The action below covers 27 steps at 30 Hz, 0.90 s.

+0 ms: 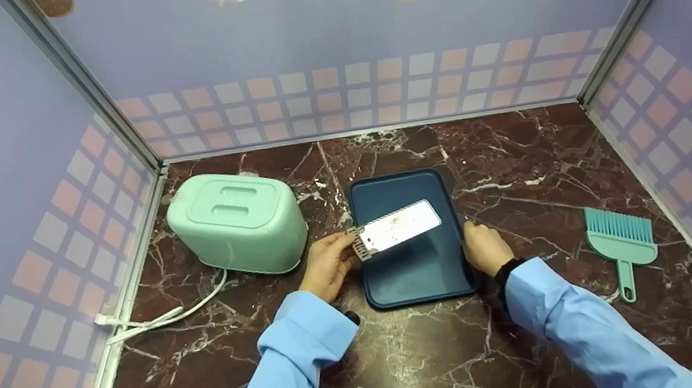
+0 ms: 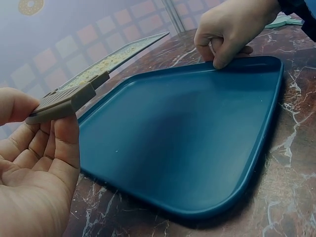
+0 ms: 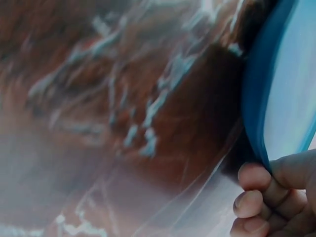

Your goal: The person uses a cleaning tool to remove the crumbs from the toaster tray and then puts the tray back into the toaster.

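Observation:
My left hand (image 1: pixel 326 267) pinches the ridged taupe end of a flat crumb tray (image 1: pixel 402 224) between thumb and fingers. In the left wrist view its plate (image 2: pixel 116 59) is dotted with yellowish crumbs, and it is held above a dark blue serving tray (image 1: pixel 416 280). The blue tray has rounded corners and a raised rim. At that tray's right edge, my right hand (image 1: pixel 487 247) grips the rim, with the thumb on one side and curled fingers on the other. The right wrist view shows this grip on the blue rim (image 3: pixel 256 94).
A mint green toaster (image 1: pixel 240 224) stands to the left, its white cord (image 1: pixel 198 312) running to the left wall. At the right lies a small teal hand brush (image 1: pixel 622 248). Pale specks lie on the dark marbled tabletop (image 1: pixel 403 368). Patterned walls enclose the back and sides.

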{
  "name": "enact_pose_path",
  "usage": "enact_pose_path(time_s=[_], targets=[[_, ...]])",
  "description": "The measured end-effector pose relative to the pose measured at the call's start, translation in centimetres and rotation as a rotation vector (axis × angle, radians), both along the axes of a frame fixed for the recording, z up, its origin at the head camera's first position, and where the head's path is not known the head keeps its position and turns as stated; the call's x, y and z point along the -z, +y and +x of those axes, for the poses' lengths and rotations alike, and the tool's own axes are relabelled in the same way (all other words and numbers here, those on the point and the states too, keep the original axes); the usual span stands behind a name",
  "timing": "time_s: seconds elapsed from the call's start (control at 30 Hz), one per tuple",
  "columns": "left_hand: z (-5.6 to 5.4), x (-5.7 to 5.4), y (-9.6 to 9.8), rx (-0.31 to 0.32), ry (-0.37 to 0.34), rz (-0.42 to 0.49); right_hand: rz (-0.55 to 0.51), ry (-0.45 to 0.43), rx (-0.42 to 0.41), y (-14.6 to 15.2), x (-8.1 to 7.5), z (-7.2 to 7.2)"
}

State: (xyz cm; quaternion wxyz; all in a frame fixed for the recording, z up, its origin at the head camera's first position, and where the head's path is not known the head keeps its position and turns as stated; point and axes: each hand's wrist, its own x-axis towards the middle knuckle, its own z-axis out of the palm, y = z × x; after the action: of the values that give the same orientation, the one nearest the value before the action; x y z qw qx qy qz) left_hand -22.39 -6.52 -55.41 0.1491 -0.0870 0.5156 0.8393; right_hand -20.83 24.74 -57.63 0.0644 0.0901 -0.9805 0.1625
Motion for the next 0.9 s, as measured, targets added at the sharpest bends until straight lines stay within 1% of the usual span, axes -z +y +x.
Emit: enact_pose_path(time_s=[0.27,0.43,0.53,0.63,0.73,0.9], targets=[[0.0,-0.1,0.0,-0.009,-0.015,0.001,0.001,-0.015,-0.005,-0.6,0.0,0.2],[-0.1,-0.1,0.1,-0.011,-0.019,0.002,-0.038,-0.014,-0.007,-0.4,0.1,0.2],[-0.1,-0.1,0.0,-0.008,-0.02,-0.008,-0.065,-0.049,0.017,-0.3,-0.1,0.1],[-0.1,-0.1,0.0,-0.008,-0.024,-0.019,-0.082,-0.092,0.053,0.0,-0.7,0.1],[-0.1,-0.1,-0.1,-0.016,-0.028,-0.02,-0.108,-0.105,0.085,0.7,-1.5,0.1],[-0.1,0.0,-0.3,-0.01,-0.026,-0.032,-0.122,-0.126,0.134,3.3,-3.1,0.2]])
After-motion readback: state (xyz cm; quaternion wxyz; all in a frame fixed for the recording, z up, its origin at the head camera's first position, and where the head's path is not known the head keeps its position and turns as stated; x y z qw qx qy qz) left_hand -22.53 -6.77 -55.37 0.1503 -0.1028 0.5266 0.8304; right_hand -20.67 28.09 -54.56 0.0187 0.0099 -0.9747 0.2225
